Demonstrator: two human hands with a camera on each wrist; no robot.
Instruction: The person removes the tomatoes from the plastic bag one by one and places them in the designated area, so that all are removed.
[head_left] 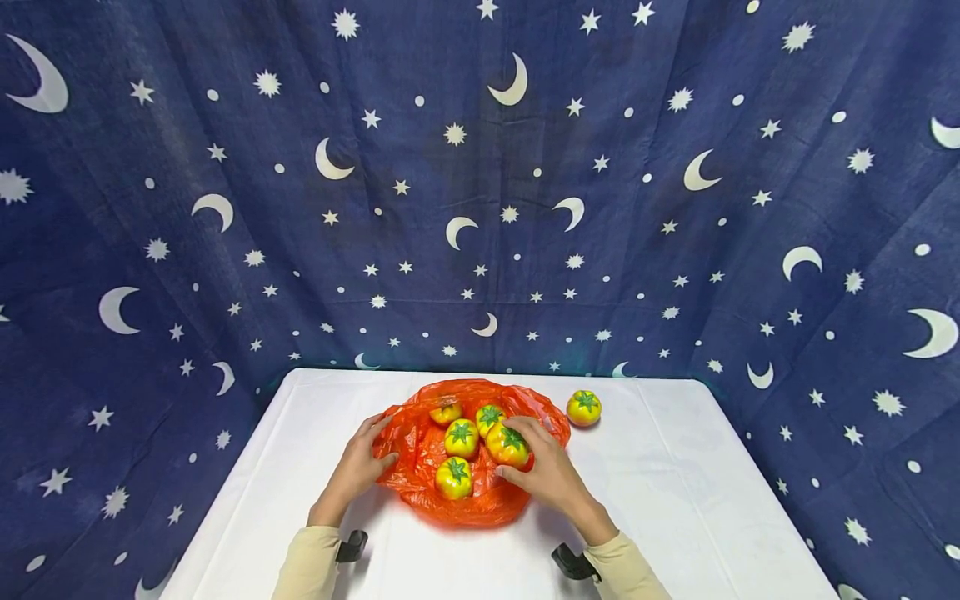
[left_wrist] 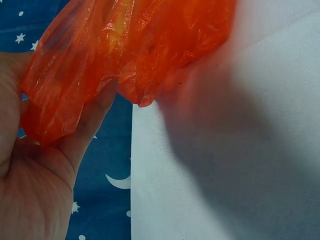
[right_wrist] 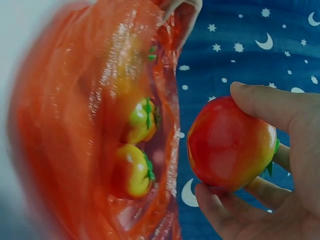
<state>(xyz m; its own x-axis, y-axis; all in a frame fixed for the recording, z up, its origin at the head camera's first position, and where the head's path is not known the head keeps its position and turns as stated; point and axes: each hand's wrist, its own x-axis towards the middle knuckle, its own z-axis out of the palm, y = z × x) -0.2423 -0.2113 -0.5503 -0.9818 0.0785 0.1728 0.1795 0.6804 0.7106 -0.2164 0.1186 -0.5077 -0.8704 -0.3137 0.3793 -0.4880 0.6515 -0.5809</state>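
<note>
An orange-red plastic bag [head_left: 487, 510] lies with its mouth spread wide on the white table. At its left rim my left hand [head_left: 354, 471] holds the thin film between thumb and fingers; in the left wrist view the bag [left_wrist: 150, 55] drapes into that hand. My right hand [head_left: 553, 477] grips a red-and-yellow tomato [right_wrist: 227, 145] with a green leafy top, thumb on one side and fingers on the other, over the bag's right part. Several similar tomatoes, one of them a yellow tomato [head_left: 454, 477] near the front, sit inside the bag.
Another tomato [head_left: 583, 408] stands on the table just right of the bag, towards the back. The white-covered table [head_left: 675, 500] ends at a dark blue curtain [head_left: 480, 167] with moons and stars, which hangs behind and on both sides.
</note>
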